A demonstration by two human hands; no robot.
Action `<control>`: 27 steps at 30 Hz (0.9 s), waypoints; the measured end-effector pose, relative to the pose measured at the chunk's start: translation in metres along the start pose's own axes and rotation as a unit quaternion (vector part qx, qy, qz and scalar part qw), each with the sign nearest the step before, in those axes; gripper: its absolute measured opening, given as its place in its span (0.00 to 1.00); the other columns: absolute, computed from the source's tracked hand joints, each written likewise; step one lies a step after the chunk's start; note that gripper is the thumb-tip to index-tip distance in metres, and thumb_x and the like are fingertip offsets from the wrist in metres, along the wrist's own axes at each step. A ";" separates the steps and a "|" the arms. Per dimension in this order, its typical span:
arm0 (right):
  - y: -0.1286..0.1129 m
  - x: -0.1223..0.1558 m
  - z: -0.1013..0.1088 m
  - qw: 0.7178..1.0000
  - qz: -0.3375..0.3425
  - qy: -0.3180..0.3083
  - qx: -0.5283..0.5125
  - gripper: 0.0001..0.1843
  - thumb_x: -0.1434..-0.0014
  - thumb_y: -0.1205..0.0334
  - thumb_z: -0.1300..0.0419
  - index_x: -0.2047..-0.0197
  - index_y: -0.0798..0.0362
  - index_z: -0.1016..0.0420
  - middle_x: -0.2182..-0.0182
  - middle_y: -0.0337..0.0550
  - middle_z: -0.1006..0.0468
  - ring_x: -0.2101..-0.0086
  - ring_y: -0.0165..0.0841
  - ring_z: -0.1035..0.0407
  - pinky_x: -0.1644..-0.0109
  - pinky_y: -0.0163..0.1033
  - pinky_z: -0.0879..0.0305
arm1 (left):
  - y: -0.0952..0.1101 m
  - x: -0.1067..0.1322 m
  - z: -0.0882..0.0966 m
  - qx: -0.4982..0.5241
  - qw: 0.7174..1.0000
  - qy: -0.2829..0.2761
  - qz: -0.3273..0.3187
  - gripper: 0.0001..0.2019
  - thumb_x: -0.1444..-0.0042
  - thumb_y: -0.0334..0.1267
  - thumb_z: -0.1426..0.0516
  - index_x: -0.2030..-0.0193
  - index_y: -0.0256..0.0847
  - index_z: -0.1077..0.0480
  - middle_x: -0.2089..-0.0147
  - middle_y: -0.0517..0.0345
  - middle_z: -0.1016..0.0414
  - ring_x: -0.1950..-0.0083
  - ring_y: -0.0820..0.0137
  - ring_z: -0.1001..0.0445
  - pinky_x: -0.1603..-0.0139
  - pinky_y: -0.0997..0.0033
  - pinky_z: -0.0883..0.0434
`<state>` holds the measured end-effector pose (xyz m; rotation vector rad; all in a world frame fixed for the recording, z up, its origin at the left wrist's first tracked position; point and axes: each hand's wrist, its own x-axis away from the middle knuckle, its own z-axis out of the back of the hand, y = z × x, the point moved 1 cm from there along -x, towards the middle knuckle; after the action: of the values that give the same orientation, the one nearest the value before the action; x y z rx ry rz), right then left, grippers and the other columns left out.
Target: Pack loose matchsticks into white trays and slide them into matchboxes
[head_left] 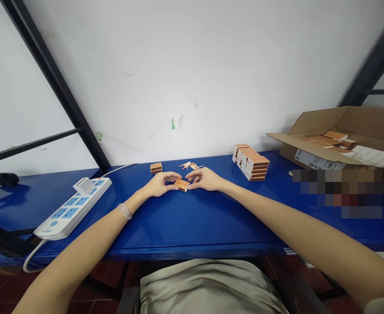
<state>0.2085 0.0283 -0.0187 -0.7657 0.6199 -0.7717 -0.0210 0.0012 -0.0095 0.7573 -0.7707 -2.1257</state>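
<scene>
A small orange-topped matchbox [181,185] lies on the blue table between my two hands. My left hand [159,184] grips its left end between thumb and fingers. At the box's right end, the thumb and fingers of my right hand [205,179] are closed on it as well. Just behind the hands is a loose pile of matches [192,165], some with red heads. Another small stack of matchboxes [156,167] stands to the left of that pile.
A larger stack of matchboxes [251,162] stands at the back right. Beyond it is an open cardboard box [313,144] holding more matchboxes. On the left lies a white power strip [76,209] with a plugged-in adapter and cable. A white wall rises behind the table.
</scene>
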 end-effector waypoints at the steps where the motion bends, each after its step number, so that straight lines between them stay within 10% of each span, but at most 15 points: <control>1: 0.000 0.000 -0.001 1.000 0.009 -0.009 0.003 0.28 0.58 0.57 0.27 0.52 0.56 0.20 0.65 0.44 0.19 0.68 0.31 0.26 0.63 0.36 0.31 | 0.002 0.000 -0.001 -0.010 1.000 0.001 -0.002 0.26 0.51 0.47 0.34 0.47 0.37 0.29 0.48 0.46 0.24 0.48 0.61 0.24 0.43 0.55 0.29; 7: -0.001 0.001 -0.003 0.998 0.042 -0.045 0.002 0.25 0.55 0.55 0.29 0.54 0.58 0.19 0.64 0.45 0.19 0.68 0.30 0.28 0.61 0.37 0.32 | 0.016 0.001 -0.012 -0.183 0.981 0.054 0.032 0.35 0.60 0.54 0.31 0.46 0.38 0.30 0.58 0.51 0.26 0.59 0.63 0.27 0.56 0.60 0.28; 15: -0.001 0.002 0.001 0.998 0.041 -0.054 -0.013 0.23 0.54 0.60 0.30 0.53 0.59 0.20 0.65 0.45 0.19 0.67 0.30 0.27 0.61 0.36 0.31 | 0.017 -0.002 -0.014 -0.068 0.988 0.060 0.122 0.33 0.66 0.49 0.28 0.52 0.37 0.28 0.67 0.59 0.26 0.66 0.70 0.30 0.64 0.70 0.34; 27: -0.003 0.003 -0.001 0.998 0.040 -0.050 0.016 0.27 0.55 0.55 0.29 0.51 0.55 0.20 0.65 0.43 0.20 0.70 0.28 0.30 0.63 0.35 0.33 | 0.019 -0.003 -0.012 -0.061 0.993 0.054 0.089 0.25 0.63 0.48 0.29 0.58 0.37 0.24 0.62 0.56 0.23 0.67 0.71 0.32 0.64 0.70 0.35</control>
<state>0.2083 0.0244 -0.0172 -0.7400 0.5439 -0.6640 -0.0023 -0.0102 -0.0033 0.7055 -0.6213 -1.9368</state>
